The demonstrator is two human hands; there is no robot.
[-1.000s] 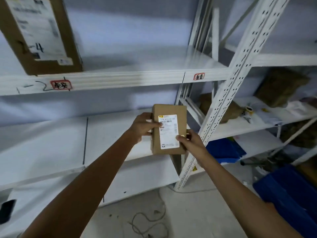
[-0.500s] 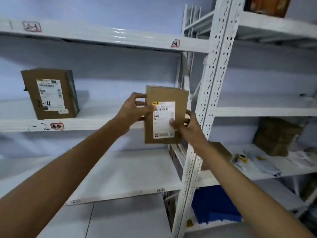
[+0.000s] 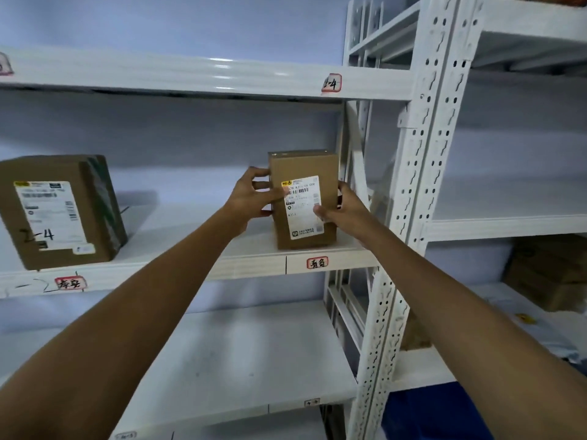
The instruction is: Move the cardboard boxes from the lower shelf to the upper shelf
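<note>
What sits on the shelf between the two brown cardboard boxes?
Nothing: the head view shows bare white shelf between the large box and small box.

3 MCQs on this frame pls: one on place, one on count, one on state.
1. Where is the small box?
A. floor
B. right end of the upper shelf
C. lower shelf

2. How many boxes stand on that shelf?
A. one
B. two
C. four

3. How is the small box held?
A. left hand only
B. not touched
C. both hands, upright

Answers:
1 B, its base sits on the board by the white upright.
2 B, it and the large box.
3 C, left hand and right hand grip its sides.
</note>
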